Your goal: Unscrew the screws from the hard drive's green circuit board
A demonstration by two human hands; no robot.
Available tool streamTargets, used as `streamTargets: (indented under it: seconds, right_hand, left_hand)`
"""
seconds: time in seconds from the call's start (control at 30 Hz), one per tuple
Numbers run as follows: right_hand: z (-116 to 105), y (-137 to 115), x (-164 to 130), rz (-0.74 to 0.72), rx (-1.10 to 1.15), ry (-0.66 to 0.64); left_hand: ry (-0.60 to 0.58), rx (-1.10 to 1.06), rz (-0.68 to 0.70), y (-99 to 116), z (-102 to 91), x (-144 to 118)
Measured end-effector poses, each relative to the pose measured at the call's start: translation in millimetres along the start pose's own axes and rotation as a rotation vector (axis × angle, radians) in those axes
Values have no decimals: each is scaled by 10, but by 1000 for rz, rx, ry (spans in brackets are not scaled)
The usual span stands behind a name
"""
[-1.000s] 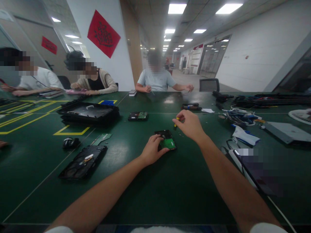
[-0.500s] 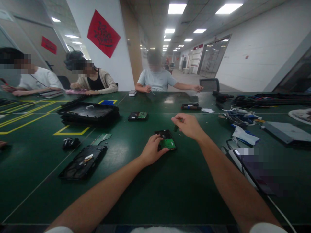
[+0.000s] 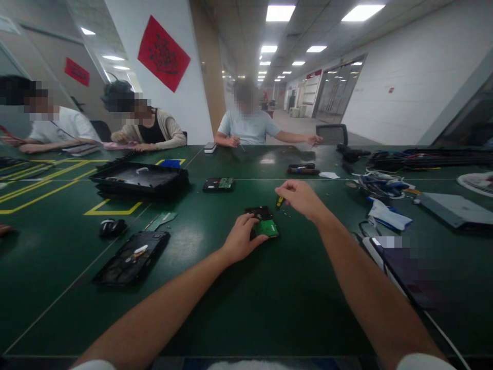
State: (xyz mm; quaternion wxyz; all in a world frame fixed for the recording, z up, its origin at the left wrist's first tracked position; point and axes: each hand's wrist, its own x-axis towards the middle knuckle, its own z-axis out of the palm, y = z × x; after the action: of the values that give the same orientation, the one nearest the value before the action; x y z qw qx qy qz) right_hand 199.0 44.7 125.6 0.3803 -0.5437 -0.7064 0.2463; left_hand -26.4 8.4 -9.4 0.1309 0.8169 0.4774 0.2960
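Note:
A hard drive (image 3: 267, 229), black with a green circuit board facing up, lies flat on the green table. My left hand (image 3: 242, 234) grips it along the left side, the thumb at its near edge and the fingers over its upper left, hiding part of it. Just beyond the drive's right side, my right hand (image 3: 296, 197) pinches a small yellow-and-black screwdriver (image 3: 280, 202), held tilted with its lower end close to the tabletop. Tiny bits, perhaps screws, are scattered beside it.
Another hard drive (image 3: 219, 184) lies farther back. Black plastic housings (image 3: 133, 259) and a mouse-like black object (image 3: 112, 227) sit left. On the right are a tablet-like device (image 3: 404, 272), a glove (image 3: 390, 215), a grey metal box (image 3: 456, 209) and cables (image 3: 381, 185). Several people sit around the table.
The screwdriver has turned in my right fingers, so its yellow side now shows. My right hand has shifted very slightly; my left hand and the drive stay put.

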Motion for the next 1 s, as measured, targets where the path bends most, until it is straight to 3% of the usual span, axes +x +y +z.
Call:
streamTargets:
  seconds: [0.3, 0.47, 0.73, 1.0]
  right_hand:
    - [50, 90, 46, -54, 242, -129]
    - [66, 116, 53, -42, 203, -146]
    - [40, 89, 31, -10, 60, -43]
    - [89, 105, 54, -56, 221, -149]
  left_hand:
    - [16, -6, 15, -9, 13, -7]
    - [11, -11, 12, 0, 8, -4]
    - [4, -8, 8, -2, 4, -2]
    - [30, -8, 26, -13, 21, 1]
